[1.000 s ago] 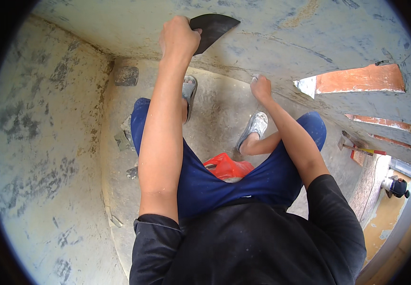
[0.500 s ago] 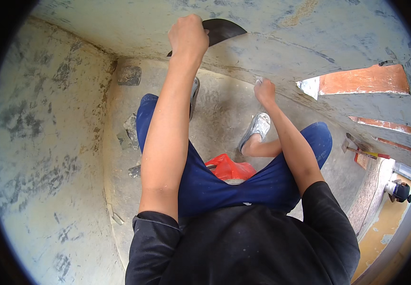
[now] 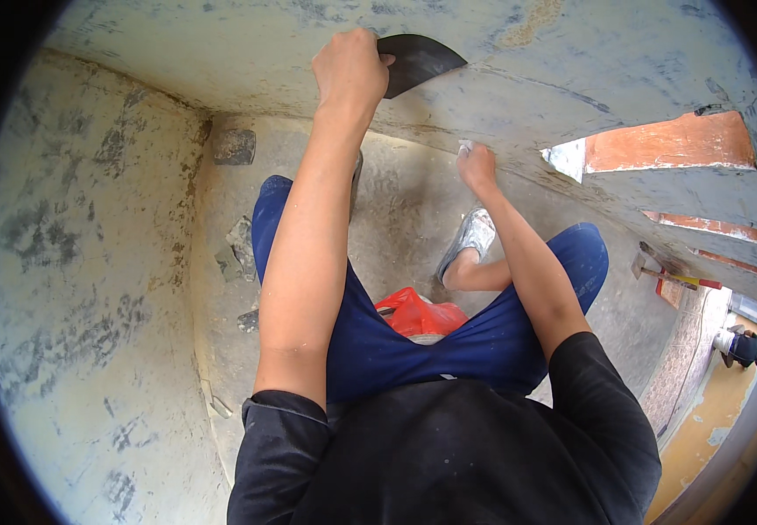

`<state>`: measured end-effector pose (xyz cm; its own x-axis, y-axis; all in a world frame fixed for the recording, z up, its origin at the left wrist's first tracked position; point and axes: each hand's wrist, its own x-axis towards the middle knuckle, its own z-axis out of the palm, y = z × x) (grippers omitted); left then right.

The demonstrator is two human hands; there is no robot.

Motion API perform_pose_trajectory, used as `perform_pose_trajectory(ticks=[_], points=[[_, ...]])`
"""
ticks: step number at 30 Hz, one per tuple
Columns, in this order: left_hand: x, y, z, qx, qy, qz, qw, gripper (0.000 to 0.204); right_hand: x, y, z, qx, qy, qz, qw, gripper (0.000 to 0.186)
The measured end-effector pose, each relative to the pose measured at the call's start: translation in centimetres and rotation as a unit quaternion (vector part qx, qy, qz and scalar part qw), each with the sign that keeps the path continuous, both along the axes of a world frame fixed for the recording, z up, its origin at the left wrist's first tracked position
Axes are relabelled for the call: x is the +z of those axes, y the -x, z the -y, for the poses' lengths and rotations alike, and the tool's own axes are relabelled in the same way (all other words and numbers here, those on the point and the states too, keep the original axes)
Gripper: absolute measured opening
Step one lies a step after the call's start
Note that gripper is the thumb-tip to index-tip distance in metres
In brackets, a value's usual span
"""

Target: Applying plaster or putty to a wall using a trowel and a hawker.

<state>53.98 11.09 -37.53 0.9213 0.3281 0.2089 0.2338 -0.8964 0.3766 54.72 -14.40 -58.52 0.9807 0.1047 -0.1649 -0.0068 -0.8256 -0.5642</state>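
Observation:
At the top of the view my left hand is closed on a thin, dark sheet with a curved outer edge. The sheet juts out to the right of the fist, against the pale, grey-streaked wall. I cannot tell what it is made of. Lower and to the right, my right hand is closed near the foot of the same wall. A small whitish piece shows at its fingers, its kind too small to make out.
A red plastic bag sits between my legs. Broken rubble and a dark block lie along the left wall. Orange-lined openings cut the right wall. Tools with a red-and-yellow handle rest further right. Another person is beyond.
My left hand and the dark sheet have shifted slightly right; the sheet's tip left of the fist no longer shows. My right hand has moved a little left.

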Motion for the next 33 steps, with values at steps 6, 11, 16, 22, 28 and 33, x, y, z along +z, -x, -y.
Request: perform_pose_trajectory(ticks=[6,11,16,22,28,33], points=[[0.0,0.4,-0.9,0.01,-0.001,-0.001,1.0,0.027,-0.3,0.3,-0.5,-0.025,-0.002,0.007,1.0,0.03],[0.2,0.6,-0.8,0.008,0.012,0.009,1.0,0.027,-1.5,1.0,-0.3,-0.025,0.004,0.015,1.0,0.029],[0.2,0.8,-1.4,0.006,0.014,0.014,1.0,0.027,-0.7,0.1,-0.3,-0.029,0.001,0.04,0.999,0.028],[0.6,0.9,-1.0,0.013,0.02,0.0,1.0,0.029,-1.0,0.5,-0.1,-0.018,-0.018,0.046,0.999,0.027],[0.3,0.8,-1.2,0.008,0.032,-0.007,0.999,0.029,-1.0,1.1,-0.8,-0.047,-0.023,0.044,0.998,0.027],[0.2,0.9,-1.2,0.008,0.026,-0.007,1.0,0.029,-1.0,1.3,-0.9,-0.029,-0.03,0.025,0.999,0.028]])
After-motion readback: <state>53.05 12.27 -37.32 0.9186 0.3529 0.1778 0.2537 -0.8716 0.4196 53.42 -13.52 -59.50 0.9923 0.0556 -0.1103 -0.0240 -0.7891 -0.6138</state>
